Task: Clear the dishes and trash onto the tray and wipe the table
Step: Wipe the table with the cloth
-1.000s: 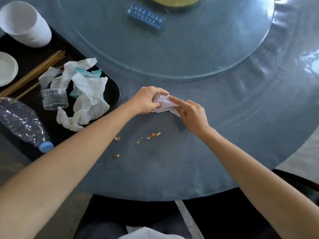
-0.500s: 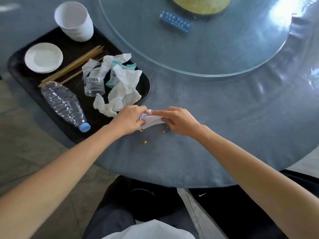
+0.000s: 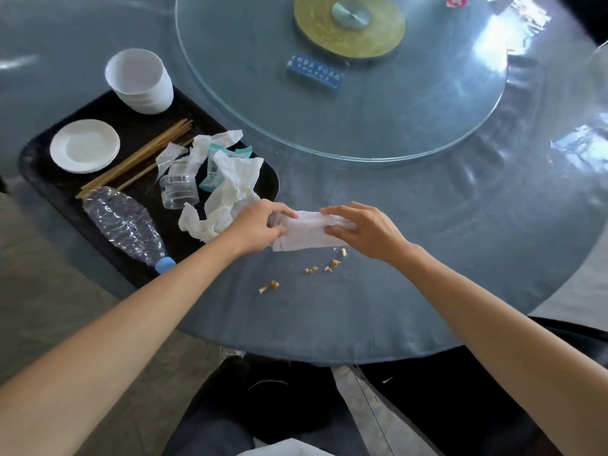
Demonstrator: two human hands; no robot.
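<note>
Tissue [image 3: 311, 233] now stretched wider between both hands' fingers [image 3: 279, 212].

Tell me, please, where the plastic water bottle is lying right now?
The plastic water bottle lies on its side on the black tray's near-left part, just below the chopsticks.

The scene is seen from a single head-worn, wide-angle camera, aimed forward and steeply down. The round surface [image 3: 329, 317] is viewed from close above its near edge (both forearms enter from the bottom corners), with the floor glimpsed below.
</note>
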